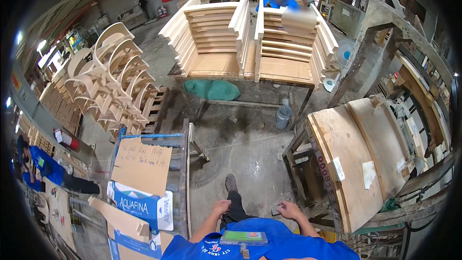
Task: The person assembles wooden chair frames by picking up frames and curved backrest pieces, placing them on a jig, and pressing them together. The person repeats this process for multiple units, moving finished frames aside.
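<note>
My left hand hangs low beside my leg, its fingers curled in and no object showing in it. My right hand is held out at my right side, fingers bent together. A small dark thing shows at its fingertips, too small to name, and I cannot tell if it is held. Both hands are apart from the furniture around me. On the left, nearest my left hand, is a roller rack with cardboard on it. To the right of my right hand stands a bench with a plywood board.
Ahead, a low table bears two stacks of pale wooden frames; a person in blue stands behind. Curved wooden parts are piled on a pallet at left. A grey bucket stands on the floor. Other people are far left.
</note>
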